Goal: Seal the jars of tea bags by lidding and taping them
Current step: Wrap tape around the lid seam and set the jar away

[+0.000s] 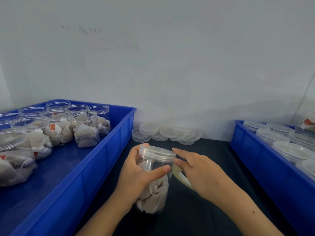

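Observation:
A clear plastic jar (154, 193) full of tea bags stands on the dark table with a clear lid (157, 153) on top. My left hand (138, 174) grips the jar's upper part, thumb across the front. My right hand (196, 169) is at the jar's right side, just below the lid, and pinches a strip of clear yellowish tape (180, 178) that runs from the jar back under the palm. The tape roll itself is hidden by my right hand.
A blue tray (109, 150) on the left holds several open jars of tea bags (85, 132). Loose clear lids (163, 132) lie stacked against the wall behind. A second blue tray (255, 160) on the right holds several lidded jars (272, 135).

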Motion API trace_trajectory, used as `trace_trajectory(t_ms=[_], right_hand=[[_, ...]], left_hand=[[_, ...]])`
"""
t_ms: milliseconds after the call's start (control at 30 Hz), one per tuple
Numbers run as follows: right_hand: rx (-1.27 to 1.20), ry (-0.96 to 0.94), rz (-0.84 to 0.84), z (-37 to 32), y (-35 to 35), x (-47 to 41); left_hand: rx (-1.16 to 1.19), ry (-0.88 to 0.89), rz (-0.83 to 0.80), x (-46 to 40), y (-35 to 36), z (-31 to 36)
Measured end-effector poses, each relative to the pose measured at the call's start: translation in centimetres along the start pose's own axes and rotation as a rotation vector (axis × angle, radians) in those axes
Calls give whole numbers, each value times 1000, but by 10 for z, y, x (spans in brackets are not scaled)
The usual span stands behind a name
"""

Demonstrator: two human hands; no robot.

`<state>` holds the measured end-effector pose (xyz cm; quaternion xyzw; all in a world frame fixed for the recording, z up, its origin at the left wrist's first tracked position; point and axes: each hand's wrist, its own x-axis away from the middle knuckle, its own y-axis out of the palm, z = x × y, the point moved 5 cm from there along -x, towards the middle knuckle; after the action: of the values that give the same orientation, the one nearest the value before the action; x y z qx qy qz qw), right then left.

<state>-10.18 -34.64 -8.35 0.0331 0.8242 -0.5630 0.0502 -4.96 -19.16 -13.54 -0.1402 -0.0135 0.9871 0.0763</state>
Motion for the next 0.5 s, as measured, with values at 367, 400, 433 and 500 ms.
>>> trace_trajectory(t_ms=[367,400,433,500], right_hand=[[-89,-7,-11,2,0,1],[-67,-13,8,1,0,2],[-33,-29,28,-2,0,4],[59,-67,56,-10,2,6]], left_hand=[[-10,53,-20,1,0,5],[-15,50,-9,0,0,6],[-27,49,-2,0,0,8],[-36,40,-2,-1,-1,11]])
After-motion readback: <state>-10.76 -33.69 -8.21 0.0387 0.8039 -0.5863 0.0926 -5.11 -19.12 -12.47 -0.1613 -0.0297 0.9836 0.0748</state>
